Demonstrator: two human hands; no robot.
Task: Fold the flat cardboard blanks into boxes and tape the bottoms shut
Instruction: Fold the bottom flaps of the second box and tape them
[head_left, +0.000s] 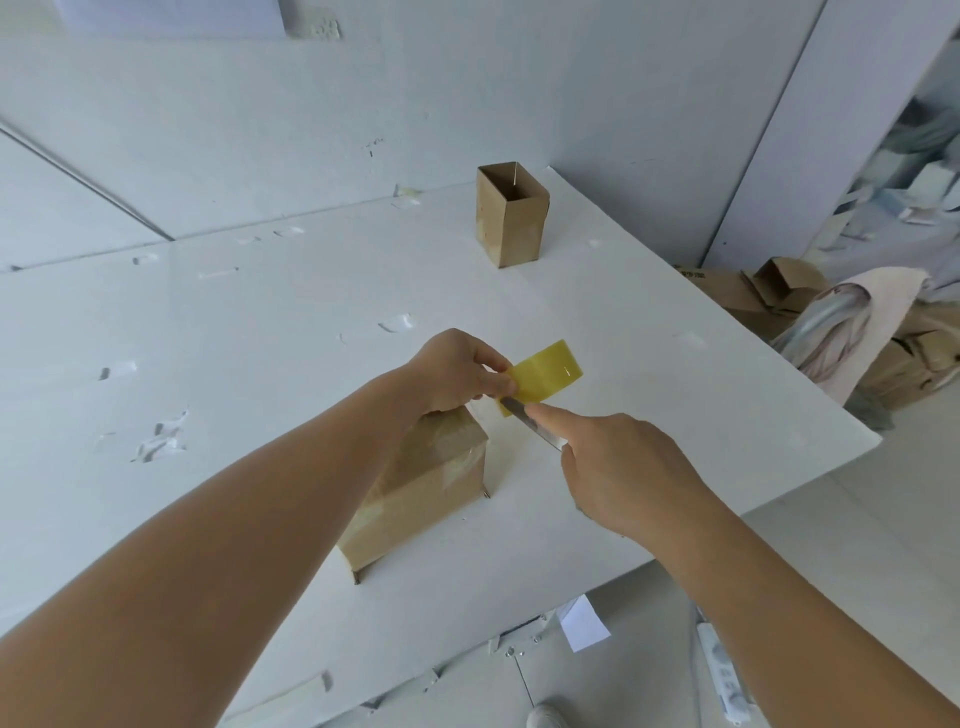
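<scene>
Our left hand (457, 371) pinches the yellow tape (543, 376) above the taped box (421, 488) on the worktop (260, 332); right hand (618, 467) grips the knife (530, 423), blade against the tape. Second box (511, 215) stands far off.

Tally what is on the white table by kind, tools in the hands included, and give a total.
Cardboard boxes: 2, the open box at the far edge and the taped box under the left hand.
Yellow tape rolls: 1.
Blades: 1, in the right hand.
Total: 4
</scene>
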